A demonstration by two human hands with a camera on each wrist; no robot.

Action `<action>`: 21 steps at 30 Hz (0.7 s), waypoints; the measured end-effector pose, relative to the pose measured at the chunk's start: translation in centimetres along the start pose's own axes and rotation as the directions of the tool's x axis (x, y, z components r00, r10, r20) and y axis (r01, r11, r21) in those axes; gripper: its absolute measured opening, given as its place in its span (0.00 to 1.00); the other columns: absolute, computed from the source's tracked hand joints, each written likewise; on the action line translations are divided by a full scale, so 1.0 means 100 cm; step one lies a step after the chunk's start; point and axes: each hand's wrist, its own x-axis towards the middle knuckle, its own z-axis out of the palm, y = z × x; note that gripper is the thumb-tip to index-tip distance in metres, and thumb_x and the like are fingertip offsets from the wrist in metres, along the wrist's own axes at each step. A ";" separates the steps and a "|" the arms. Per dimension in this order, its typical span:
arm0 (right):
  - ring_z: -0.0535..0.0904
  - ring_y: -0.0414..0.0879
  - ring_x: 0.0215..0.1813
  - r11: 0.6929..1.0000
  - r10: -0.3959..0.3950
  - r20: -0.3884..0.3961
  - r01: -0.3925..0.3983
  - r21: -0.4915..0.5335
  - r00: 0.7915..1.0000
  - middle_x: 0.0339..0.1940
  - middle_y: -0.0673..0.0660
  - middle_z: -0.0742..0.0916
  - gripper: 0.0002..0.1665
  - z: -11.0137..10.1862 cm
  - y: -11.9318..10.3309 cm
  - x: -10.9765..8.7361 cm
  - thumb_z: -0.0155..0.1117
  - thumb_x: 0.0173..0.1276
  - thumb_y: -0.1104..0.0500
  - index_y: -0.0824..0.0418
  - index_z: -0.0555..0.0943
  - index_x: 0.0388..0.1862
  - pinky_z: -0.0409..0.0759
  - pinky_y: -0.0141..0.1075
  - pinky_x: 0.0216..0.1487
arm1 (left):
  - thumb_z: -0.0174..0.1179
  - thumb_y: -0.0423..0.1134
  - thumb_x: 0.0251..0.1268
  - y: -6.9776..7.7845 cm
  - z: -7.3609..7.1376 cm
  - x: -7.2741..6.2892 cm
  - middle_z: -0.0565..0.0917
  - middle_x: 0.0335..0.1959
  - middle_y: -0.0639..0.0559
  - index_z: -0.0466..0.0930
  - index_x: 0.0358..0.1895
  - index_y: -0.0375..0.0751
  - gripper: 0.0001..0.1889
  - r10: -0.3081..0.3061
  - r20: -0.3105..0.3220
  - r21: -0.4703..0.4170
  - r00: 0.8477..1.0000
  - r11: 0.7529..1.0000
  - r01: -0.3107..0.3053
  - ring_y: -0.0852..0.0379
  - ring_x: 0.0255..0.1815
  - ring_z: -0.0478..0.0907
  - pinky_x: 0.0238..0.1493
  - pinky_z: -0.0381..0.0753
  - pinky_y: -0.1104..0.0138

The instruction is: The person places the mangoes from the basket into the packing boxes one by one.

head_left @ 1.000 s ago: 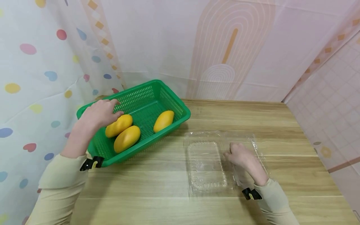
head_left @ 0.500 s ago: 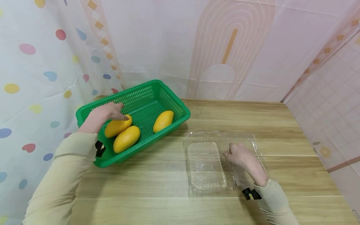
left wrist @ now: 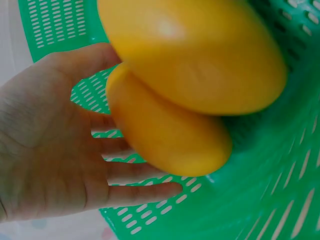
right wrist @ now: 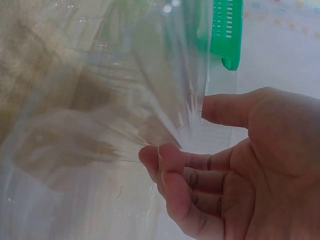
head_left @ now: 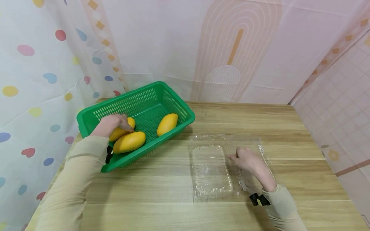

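Three yellow mangoes lie in a green basket (head_left: 181,127) in the head view. My left hand (head_left: 110,124) reaches into its left side, over the back mango (head_left: 131,122). In the left wrist view, the left thumb (left wrist: 97,59) comes between that mango (left wrist: 170,135) and the front mango (left wrist: 195,55); the other fingers extend fairly straight along its far side. The third mango (head_left: 167,124) lies apart at the right. With bent fingers, my right hand (head_left: 250,163) holds the clear plastic clamshell container (head_left: 212,170), which lies open, near its middle fold.
The wooden table (head_left: 150,199) bears the basket at left and the container at right. A patterned curtain (head_left: 162,41) hangs behind it, with a dotted cloth (head_left: 34,128) on the left side. The basket's raised walls surround the mangoes.
My left hand has moved right and down onto the back mango, its thumb dropping between the two left mangoes. The front mango has turned slightly. My right hand has stayed almost still.
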 end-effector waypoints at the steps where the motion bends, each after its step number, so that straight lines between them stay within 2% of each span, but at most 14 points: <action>1: 0.60 0.39 0.18 1.000 -0.001 0.001 0.001 0.001 1.000 0.16 0.50 0.69 0.21 0.000 0.000 0.000 0.54 0.71 0.47 0.62 0.73 0.27 0.63 0.31 0.19 | 0.51 0.52 0.65 0.000 0.001 0.001 0.50 0.68 0.18 0.40 0.70 0.18 0.46 -0.005 0.004 -0.004 1.000 1.000 0.005 0.27 0.67 0.56 0.66 0.62 0.42; 12: 0.62 0.39 0.18 1.000 -0.009 -0.011 0.009 -0.016 1.000 0.15 0.49 0.69 0.22 0.000 0.001 -0.002 0.54 0.71 0.46 0.60 0.72 0.24 0.63 0.32 0.19 | 0.47 0.50 0.66 -0.001 0.005 0.009 0.41 0.69 0.16 0.28 0.69 0.17 0.49 -0.039 0.031 -0.050 0.999 0.998 0.040 0.26 0.70 0.49 0.70 0.54 0.41; 18: 0.65 0.41 0.19 0.999 -0.031 -0.019 0.031 -0.009 0.999 0.17 0.51 0.73 0.19 -0.001 0.002 -0.003 0.55 0.70 0.49 0.62 0.73 0.27 0.65 0.32 0.21 | 0.51 0.46 0.64 -0.003 0.009 0.012 0.53 0.64 0.16 0.36 0.67 0.17 0.44 -0.042 0.028 -0.064 0.999 0.997 0.044 0.32 0.58 0.63 0.63 0.66 0.46; 21: 0.67 0.41 0.20 0.999 -0.037 -0.019 0.037 -0.005 0.999 0.19 0.53 0.76 0.18 -0.001 0.003 -0.003 0.56 0.70 0.50 0.65 0.74 0.30 0.67 0.32 0.21 | 0.51 0.46 0.64 -0.002 0.010 0.012 0.57 0.63 0.17 0.39 0.65 0.18 0.42 -0.045 0.020 -0.066 0.999 0.997 0.047 0.35 0.55 0.64 0.61 0.67 0.47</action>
